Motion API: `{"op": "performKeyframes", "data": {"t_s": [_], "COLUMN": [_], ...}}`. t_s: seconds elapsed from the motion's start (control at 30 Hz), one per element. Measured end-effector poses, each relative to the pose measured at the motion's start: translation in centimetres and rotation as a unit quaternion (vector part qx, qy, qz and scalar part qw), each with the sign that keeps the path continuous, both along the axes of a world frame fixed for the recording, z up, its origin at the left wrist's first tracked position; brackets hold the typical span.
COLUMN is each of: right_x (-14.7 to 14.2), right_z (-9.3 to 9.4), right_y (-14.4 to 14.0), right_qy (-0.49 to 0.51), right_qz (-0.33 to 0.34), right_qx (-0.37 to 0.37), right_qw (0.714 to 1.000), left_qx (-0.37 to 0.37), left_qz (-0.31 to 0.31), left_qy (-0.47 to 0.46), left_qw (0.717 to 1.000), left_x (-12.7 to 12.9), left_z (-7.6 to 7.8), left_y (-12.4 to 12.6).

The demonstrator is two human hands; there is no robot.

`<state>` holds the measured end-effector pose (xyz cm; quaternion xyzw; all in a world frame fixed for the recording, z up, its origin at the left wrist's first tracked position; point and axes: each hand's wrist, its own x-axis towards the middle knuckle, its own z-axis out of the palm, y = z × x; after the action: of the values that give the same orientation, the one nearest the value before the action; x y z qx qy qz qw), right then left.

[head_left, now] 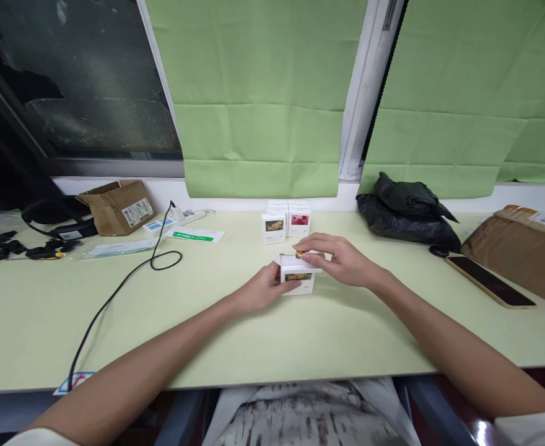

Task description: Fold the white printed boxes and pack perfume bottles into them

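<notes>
A small white box with a dark picture on its front stands on the table, its top apparently open. My left hand grips it from the left, thumb across the front. Over the box's top, my right hand pinches a small gold-coloured round piece, perhaps a cap; whether it is part of something inside the box is hidden. Just behind stand more small white boxes, one with a dark picture and one with a pink picture.
Left are a brown carton, a black cable, a green-and-white packet and black parts. To the right lie a black plastic bag, a phone and a large brown package. Green blinds hang behind.
</notes>
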<state>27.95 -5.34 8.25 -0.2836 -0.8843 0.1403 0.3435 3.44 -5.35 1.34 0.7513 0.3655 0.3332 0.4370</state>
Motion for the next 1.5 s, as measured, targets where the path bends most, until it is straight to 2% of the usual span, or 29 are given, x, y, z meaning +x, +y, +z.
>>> {"op": "performKeyframes", "data": {"t_s": [0.3, 0.5, 0.6, 0.7, 0.8, 0.87, 1.0, 1.07, 1.17, 1.23, 1.3, 1.4, 1.5], "right_x": [0.1, -0.1, -0.1, 0.1, -0.1, -0.3, -0.8, -1.0, -1.3, -1.6, -1.9, -2.2, -2.3], "right_z": [-1.0, -1.1, -1.1, -1.2, -1.5, -1.7, -2.1, -2.6, -3.9, -4.6, -5.0, -5.1, -4.9], "right_y": [-0.1, 0.0, -0.2, -0.5, -0.8, -0.9, -0.8, -0.5, 0.0, 0.1, 0.1, -0.2, -0.3], "right_qy": [0.004, 0.032, 0.05, 0.053, 0.048, 0.048, 0.014, -0.007, 0.026, 0.075, 0.101, 0.081, 0.046], "right_qz": [0.007, 0.031, 0.046, 0.004, -0.062, -0.097, -0.157, -0.166, -0.167, -0.176, -0.176, -0.169, -0.161], "right_qx": [-0.003, -0.042, -0.051, -0.011, 0.025, 0.012, -0.045, -0.086, -0.163, -0.187, -0.184, -0.145, -0.107], "right_qw": [1.0, 0.998, 0.996, 0.999, 0.997, 0.994, 0.987, 0.982, 0.972, 0.964, 0.962, 0.972, 0.98], "left_qx": [-0.012, -0.004, 0.039, 0.127, 0.225, 0.276, 0.36, 0.392, 0.409, 0.394, 0.363, 0.303, 0.268], "left_qz": [0.0, -0.009, -0.014, -0.016, 0.02, 0.051, 0.075, 0.086, 0.103, 0.104, 0.089, 0.035, 0.0], "left_qy": [0.018, 0.035, 0.043, 0.035, 0.075, 0.127, 0.218, 0.246, 0.266, 0.266, 0.253, 0.218, 0.192], "left_qw": [1.0, 0.999, 0.998, 0.991, 0.971, 0.951, 0.904, 0.882, 0.867, 0.874, 0.893, 0.927, 0.944], "left_x": [0.0, 0.0, -0.2, -0.6, -1.1, -1.5, -1.9, -1.9, -1.7, -1.6, -1.6, -1.8, -2.0], "left_z": [-0.1, 0.2, 0.3, 0.4, 0.4, 0.4, 0.3, 0.2, 0.0, 0.0, 0.0, 0.1, 0.1], "left_y": [0.2, -0.1, -0.1, 0.2, 0.7, 1.0, 1.2, 1.2, 1.3, 1.2, 1.2, 1.3, 1.7]}}
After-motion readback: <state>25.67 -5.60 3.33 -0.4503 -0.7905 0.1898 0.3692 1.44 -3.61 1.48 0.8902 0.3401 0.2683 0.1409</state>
